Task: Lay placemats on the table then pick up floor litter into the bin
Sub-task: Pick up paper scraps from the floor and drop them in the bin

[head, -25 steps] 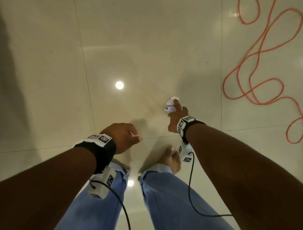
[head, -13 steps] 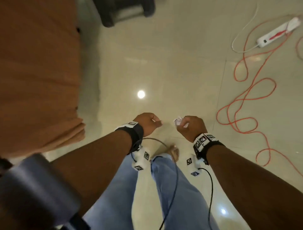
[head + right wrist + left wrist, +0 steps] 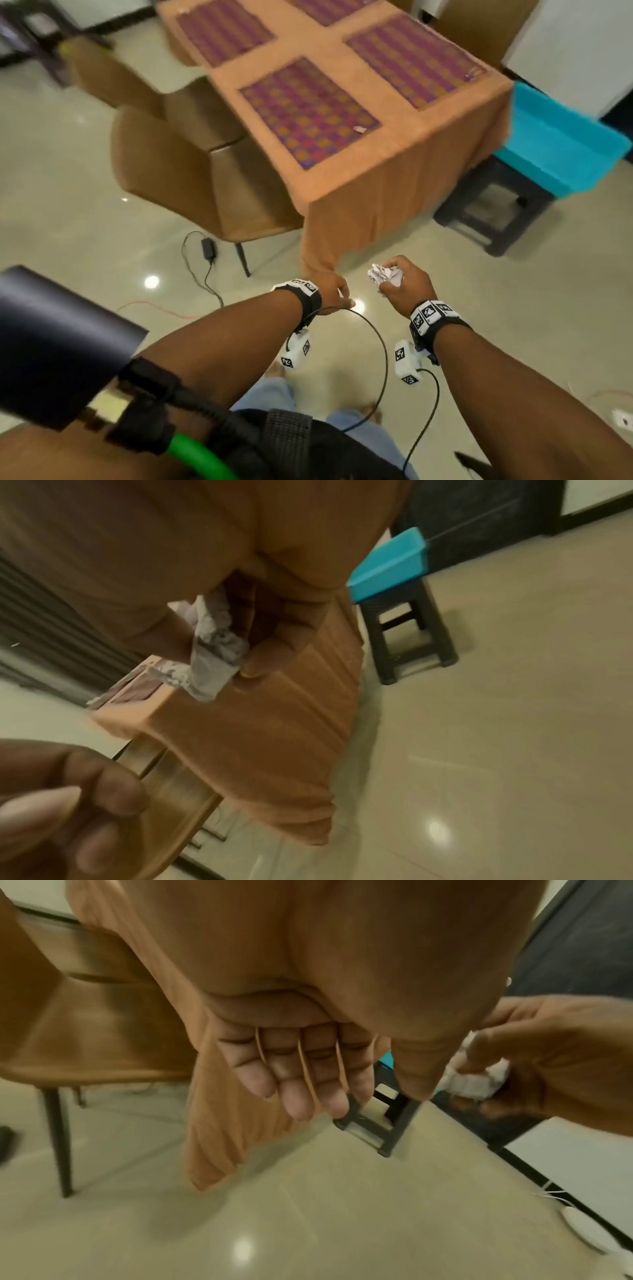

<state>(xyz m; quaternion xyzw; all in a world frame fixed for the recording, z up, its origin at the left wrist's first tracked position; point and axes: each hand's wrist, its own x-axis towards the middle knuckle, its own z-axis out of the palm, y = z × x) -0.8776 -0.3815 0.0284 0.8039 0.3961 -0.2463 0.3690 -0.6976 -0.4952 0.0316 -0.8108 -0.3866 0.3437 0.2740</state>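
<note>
Dim warm light, motion blur, glare spots on floor [image 3: 150, 281]

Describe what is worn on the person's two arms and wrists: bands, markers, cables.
Both forearms are bare, with no sleeves. The left hand and right hand each have a black wrist strap topped by white tags printed with black square codes. Under each wrist hangs a small white camera block with the same codes, trailing a thin black cable.

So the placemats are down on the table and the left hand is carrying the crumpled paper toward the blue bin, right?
Not quite: the right hand holds the crumpled paper, as the head view shows. The left hand holds nothing. The placemats do lie on the table, and the blue bin stands beyond it.
</note>
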